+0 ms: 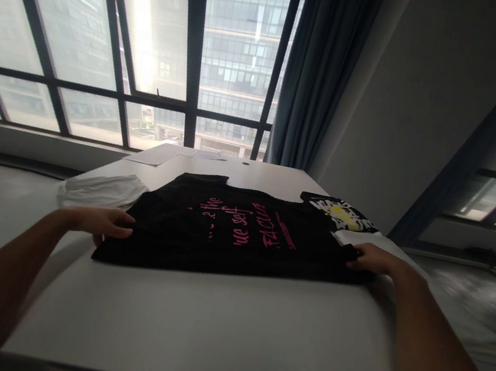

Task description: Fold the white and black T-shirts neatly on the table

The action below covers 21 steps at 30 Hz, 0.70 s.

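Observation:
A black T-shirt (184, 219) with pink lettering lies spread sideways across the white table (213, 326). At its left edge is my left hand (97, 222), fingers and thumb closed on the cloth. My right hand (374, 259) pinches the shirt's right edge between thumb and fingers. Part of the fingertips of both hands is hidden by the fabric.
A folded white cloth (103, 189) lies at the table's left. Behind my right hand is a black garment with a white and yellow print (343, 215). Papers (152, 154) lie at the far end, before windows and a blue curtain (316, 70).

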Motion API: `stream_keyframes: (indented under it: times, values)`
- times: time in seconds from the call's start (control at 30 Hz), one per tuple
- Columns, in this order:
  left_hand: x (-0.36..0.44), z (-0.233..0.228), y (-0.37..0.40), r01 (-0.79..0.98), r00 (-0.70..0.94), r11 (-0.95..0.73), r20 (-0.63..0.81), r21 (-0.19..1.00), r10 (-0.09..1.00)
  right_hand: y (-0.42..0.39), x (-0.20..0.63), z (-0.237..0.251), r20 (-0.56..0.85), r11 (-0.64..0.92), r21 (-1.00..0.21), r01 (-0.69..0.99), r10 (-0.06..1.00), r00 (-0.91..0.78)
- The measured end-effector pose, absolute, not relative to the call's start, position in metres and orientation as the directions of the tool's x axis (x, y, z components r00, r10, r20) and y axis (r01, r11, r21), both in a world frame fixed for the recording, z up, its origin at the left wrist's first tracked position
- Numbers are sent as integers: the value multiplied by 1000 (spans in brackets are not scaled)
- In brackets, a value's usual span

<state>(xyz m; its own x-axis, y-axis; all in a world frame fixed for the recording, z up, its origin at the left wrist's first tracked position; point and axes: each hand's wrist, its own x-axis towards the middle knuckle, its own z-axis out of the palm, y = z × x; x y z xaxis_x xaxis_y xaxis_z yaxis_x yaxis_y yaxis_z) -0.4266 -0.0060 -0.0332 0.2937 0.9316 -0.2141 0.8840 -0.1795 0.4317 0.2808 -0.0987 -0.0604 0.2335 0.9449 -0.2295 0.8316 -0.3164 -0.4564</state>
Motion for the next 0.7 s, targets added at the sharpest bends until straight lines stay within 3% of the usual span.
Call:
stream_keyframes:
  times: [0.1,0.27,0.37,0.5,0.57,0.7]
  values:
    - [-405,-43,5,854,245,-103,-220,511,944,-97,274,-62,-134,-218,-540,813,976,173]
    - [-377,-68,27,797,226,-222,63,562,972,-88,270,-74,18,-137,-589,796,983,182]
    - [-373,-66,27,727,291,-409,292,552,911,-82,275,-80,97,-93,-560,823,979,177]
    - [-377,-56,23,692,187,-550,620,467,762,-75,270,-84,254,-186,-428,885,914,315]
    - [-380,-59,25,725,188,-538,629,429,755,-71,258,-86,321,-305,-326,895,854,409]
    - [-389,-77,39,788,328,-497,435,365,839,-64,238,-91,289,-492,-214,844,793,536]
